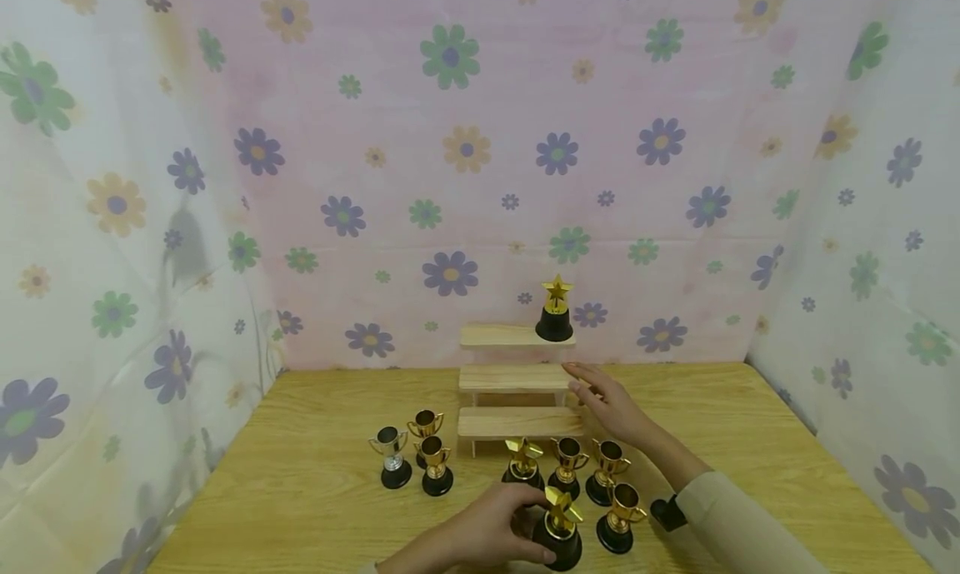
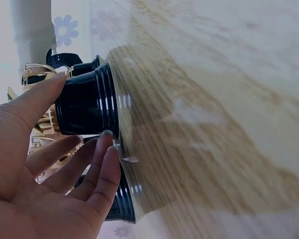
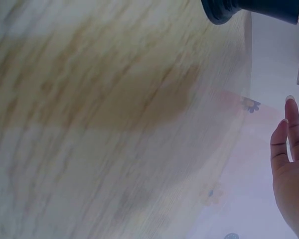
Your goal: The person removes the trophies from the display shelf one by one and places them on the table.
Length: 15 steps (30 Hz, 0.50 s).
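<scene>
Low in the head view, my left hand [image 1: 486, 526] holds a star trophy [image 1: 559, 542] with a gold star and black base. The left wrist view shows the thumb and fingers around its black base [image 2: 87, 104], which is at the table surface. My right hand [image 1: 617, 407] reaches forward with fingers extended, its fingertips beside the right end of the three-tier wooden stand [image 1: 513, 379]. Nothing is in that hand. A second star trophy [image 1: 555, 324] stands upright on the top step at the right. Another star trophy [image 1: 522, 471] stands before the bottom step.
Gold cup trophies [image 1: 617, 520] stand right of the held trophy, beneath the right forearm. Left of the stand are a silver cup trophy [image 1: 390, 456] and two gold cup trophies [image 1: 435, 466]. Flower-patterned cloth [image 1: 405, 182] encloses the wooden table [image 1: 300, 491] at back and sides.
</scene>
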Each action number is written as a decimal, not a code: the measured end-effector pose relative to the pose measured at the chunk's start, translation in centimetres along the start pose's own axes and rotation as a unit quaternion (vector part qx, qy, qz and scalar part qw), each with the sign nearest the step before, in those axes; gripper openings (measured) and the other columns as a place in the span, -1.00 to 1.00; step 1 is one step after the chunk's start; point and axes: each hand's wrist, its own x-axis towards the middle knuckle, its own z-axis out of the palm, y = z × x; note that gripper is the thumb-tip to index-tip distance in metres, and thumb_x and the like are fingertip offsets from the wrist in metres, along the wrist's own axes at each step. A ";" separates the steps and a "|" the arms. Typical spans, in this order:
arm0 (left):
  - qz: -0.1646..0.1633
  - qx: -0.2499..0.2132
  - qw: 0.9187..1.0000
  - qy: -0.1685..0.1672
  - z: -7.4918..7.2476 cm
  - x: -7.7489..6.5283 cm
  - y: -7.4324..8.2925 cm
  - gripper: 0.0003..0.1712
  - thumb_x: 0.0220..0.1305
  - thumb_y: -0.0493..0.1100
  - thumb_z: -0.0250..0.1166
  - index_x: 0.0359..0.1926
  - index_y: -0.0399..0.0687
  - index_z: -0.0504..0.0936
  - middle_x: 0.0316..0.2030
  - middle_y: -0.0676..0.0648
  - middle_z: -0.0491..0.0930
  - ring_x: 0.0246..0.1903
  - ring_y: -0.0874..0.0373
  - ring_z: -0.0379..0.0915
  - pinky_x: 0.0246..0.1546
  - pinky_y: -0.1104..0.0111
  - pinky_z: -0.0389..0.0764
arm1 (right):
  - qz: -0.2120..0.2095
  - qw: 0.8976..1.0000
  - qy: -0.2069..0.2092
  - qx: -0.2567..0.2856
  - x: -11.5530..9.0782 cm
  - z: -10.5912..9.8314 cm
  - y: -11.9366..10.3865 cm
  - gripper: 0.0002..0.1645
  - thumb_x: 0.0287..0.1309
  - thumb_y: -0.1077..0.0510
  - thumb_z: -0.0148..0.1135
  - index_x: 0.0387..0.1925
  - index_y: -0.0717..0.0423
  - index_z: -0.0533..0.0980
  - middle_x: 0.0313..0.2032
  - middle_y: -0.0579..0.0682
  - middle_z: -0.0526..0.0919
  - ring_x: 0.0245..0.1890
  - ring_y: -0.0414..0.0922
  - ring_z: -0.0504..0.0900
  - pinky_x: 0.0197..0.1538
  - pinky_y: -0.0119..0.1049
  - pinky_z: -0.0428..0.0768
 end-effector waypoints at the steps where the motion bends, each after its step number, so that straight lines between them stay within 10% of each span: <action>1: 0.002 0.004 1.000 -0.002 -0.1 -0.1 0.1 -0.55 0.18 -0.10 0.56 0.07 -0.05 0.69 -0.10 0.18 0.67 -0.24 0.42 0.60 -0.16 0.48 0.62 | 0.000 1.000 -0.001 0.002 0.0 -0.1 0.0 -0.47 0.60 0.11 -0.03 0.48 0.13 0.34 0.48 0.30 0.25 -0.19 0.02 0.64 -0.18 -0.19 0.62; 15: -0.020 0.061 0.998 -0.022 -2.0 -1.8 1.8 -0.38 0.30 -0.07 0.46 0.31 -0.19 0.52 0.18 -0.13 0.60 -0.17 0.36 0.58 -0.23 0.50 0.62 | -0.003 1.000 0.002 0.005 -0.1 -0.1 -0.9 -0.49 0.59 0.20 -0.03 0.46 0.22 0.35 0.45 0.35 0.28 -0.19 0.10 0.64 -0.17 -0.22 0.62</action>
